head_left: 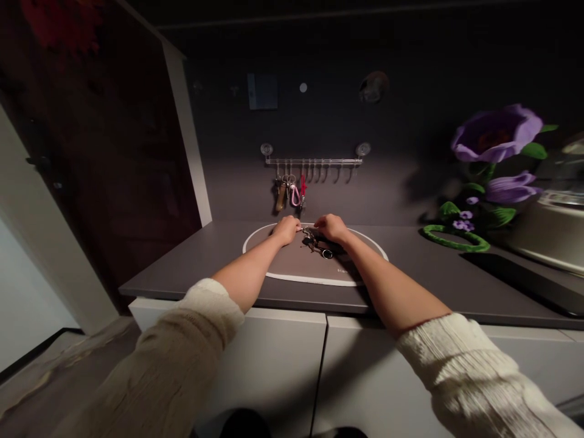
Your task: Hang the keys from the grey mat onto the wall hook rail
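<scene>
Dark wall (328, 121), tabletop (191, 258), mat (292, 264): layout by size.
Mat lies flat on the tabletop, presumably to keep metal off the surface. Purple flower (495, 137) stands well to the right, out of the way. Rack (314, 162) is fixed to the wall by round mounts at both ends, so its hooks hang free; hung keys (281, 198) occupy the left half. Left hand (286, 230): fingertips together, seemingly pinched on the loose keys, probably to steady them. Right hand (332, 228): fingers curled just beside the same bunch; cannot tell whether they grip. Loose keys (310, 243) lie on the mat, between and partly in front of both hands.
</scene>
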Available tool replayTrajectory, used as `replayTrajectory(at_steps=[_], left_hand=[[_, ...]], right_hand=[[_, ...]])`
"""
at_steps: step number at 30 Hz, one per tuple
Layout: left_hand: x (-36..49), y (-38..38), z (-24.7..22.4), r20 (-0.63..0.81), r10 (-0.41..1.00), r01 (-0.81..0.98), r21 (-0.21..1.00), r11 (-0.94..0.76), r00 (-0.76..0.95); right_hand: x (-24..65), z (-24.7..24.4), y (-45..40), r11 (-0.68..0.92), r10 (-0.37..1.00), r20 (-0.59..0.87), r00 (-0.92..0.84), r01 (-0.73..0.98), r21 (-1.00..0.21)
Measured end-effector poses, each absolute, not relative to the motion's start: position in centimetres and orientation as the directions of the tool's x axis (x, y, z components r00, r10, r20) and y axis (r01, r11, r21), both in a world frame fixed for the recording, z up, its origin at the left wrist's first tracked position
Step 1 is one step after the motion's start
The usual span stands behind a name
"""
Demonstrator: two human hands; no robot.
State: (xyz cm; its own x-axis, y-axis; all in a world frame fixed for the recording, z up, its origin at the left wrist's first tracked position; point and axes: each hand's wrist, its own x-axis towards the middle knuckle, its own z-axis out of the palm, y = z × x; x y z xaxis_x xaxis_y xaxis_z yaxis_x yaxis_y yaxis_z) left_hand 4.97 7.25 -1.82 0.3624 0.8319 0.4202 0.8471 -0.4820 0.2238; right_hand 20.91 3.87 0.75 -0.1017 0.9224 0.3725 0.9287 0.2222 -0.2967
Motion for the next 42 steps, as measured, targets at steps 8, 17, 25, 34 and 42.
replayTrajectory(at_steps=[8, 17, 25, 34, 42], left_hand=[[4.1, 6.6, -0.7, 0.482, 0.824, 0.825, 0.305, -0.476, 0.297], [4.8, 6.1, 0.3, 0.444, 0.887, 0.576, 0.696, -0.429, 0.123], [5.9, 4.1, 1.9, 0.2, 0.966, 0.021, 0.978, -0.206, 0.164], [6.1, 3.5, 2.7, 0.224, 0.964, -0.116, 0.971, -0.208, 0.143], [6.2, 3.3, 2.8, 0.236, 0.967, -0.151, 0.964, -0.22, 0.098]], right_hand=[[20.7, 1.0, 3.9, 0.259, 0.911, 0.395, -0.118, 0.91, -0.325], [20.5, 1.2, 3.5, 0.315, 0.892, 0.444, -0.088, 0.824, -0.47], [20.0, 1.3, 3.8, 0.437, 0.857, 0.512, -0.046, 0.593, -0.677], [19.2, 2.5, 2.3, 0.48, 0.857, 0.515, 0.014, 0.345, -0.807], [19.2, 2.0, 2.7, 0.524, 0.829, 0.559, -0.013, 0.369, -0.768]])
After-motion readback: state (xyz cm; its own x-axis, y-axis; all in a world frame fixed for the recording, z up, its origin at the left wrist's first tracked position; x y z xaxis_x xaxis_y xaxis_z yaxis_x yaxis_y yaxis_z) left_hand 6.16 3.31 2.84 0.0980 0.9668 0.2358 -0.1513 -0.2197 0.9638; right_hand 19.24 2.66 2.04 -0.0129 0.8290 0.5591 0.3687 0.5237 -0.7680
